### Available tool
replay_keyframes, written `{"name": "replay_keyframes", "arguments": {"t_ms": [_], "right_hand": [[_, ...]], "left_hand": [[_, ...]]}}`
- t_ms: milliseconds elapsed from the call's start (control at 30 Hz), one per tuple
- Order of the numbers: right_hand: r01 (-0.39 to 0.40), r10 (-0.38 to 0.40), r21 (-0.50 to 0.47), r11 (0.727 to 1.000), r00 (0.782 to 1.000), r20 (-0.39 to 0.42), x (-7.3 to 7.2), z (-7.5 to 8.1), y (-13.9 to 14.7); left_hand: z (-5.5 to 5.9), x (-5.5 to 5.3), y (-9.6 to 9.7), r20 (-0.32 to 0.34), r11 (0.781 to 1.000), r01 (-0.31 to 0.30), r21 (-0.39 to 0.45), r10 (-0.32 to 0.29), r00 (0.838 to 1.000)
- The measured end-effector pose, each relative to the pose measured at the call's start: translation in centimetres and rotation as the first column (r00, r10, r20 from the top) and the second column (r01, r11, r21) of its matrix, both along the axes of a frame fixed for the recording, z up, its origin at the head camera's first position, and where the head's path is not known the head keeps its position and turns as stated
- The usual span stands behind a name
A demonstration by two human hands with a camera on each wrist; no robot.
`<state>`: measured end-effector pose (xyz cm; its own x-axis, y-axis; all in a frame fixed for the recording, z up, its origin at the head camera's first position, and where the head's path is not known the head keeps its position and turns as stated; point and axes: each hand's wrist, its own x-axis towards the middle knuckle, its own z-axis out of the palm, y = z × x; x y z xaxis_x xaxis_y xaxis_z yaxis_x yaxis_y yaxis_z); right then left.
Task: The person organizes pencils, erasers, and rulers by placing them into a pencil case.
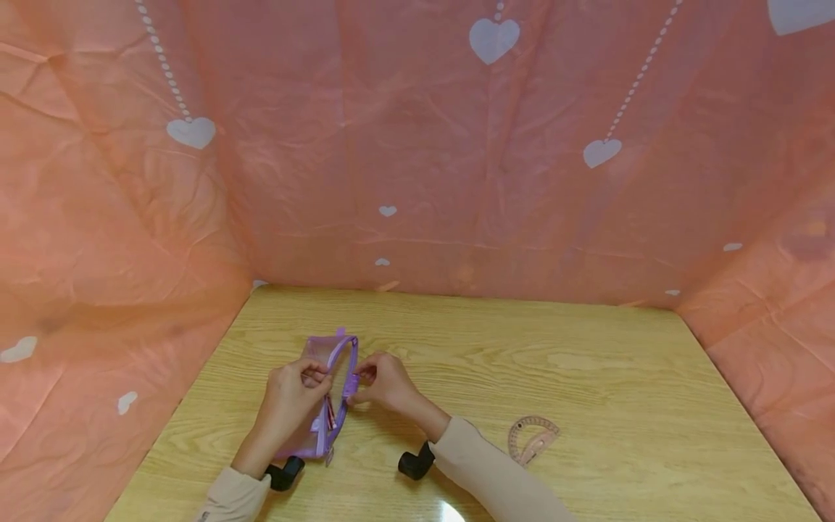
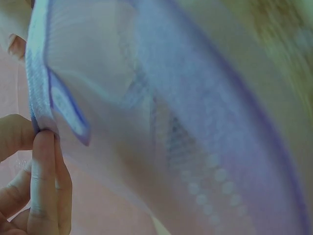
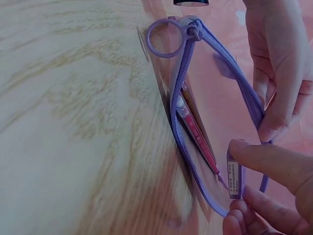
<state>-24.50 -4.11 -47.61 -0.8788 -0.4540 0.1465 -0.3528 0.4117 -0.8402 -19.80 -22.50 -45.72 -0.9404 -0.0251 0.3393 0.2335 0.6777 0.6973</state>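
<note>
A purple mesh pencil pouch (image 1: 316,349) lies toward the left of the table with its zipper undone. My left hand (image 1: 285,397) pinches one zippered edge between thumb and fingers, as the left wrist view also shows, and the mouth gapes. In the right wrist view, my right hand (image 3: 274,181) pinches a small purple block (image 3: 234,178) with a printed label, at the pouch's mouth. A red pen (image 3: 198,137) shows inside the pouch, slanting beside the zipper. A round zipper pull (image 3: 150,46) hangs at one end.
A clear pinkish protractor (image 1: 520,439) lies on the wooden table (image 1: 587,362) to the right, near my right forearm. Pink cloth (image 1: 424,145) with white hearts rises behind the table and along both sides. Black wrist cameras (image 1: 416,462) sit under my wrists.
</note>
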Motion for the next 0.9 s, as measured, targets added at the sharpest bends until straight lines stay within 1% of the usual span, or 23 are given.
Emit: {"name": "replay_keyframes", "arguments": {"t_ms": [200,467,600,800,900], "right_hand": [[-0.004,0.004,0.009,1.0,1.0,0.002,-0.2,-0.3,-0.5],[-0.017,0.017,-0.012,1.0,1.0,0.01,-0.3,-0.2,-0.8],[-0.015,0.015,-0.002,1.0,1.0,0.001,-0.4,-0.3,-1.0],[-0.011,0.01,0.013,1.0,1.0,0.017,-0.6,-0.4,-1.4],[-0.011,0.011,0.02,1.0,1.0,0.011,-0.6,-0.6,-1.6]], "left_hand": [[0.0,0.0,0.0,-0.012,1.0,0.003,-0.004,-0.003,1.0],[0.1,0.1,0.0,0.004,1.0,0.001,0.003,-0.001,1.0],[0.0,0.0,0.0,-0.001,1.0,-0.001,0.006,0.001,1.0],[-0.1,-0.1,-0.1,0.003,1.0,0.001,0.006,-0.001,1.0],[-0.1,0.0,-0.1,0.003,1.0,0.004,0.007,-0.004,1.0]]}}
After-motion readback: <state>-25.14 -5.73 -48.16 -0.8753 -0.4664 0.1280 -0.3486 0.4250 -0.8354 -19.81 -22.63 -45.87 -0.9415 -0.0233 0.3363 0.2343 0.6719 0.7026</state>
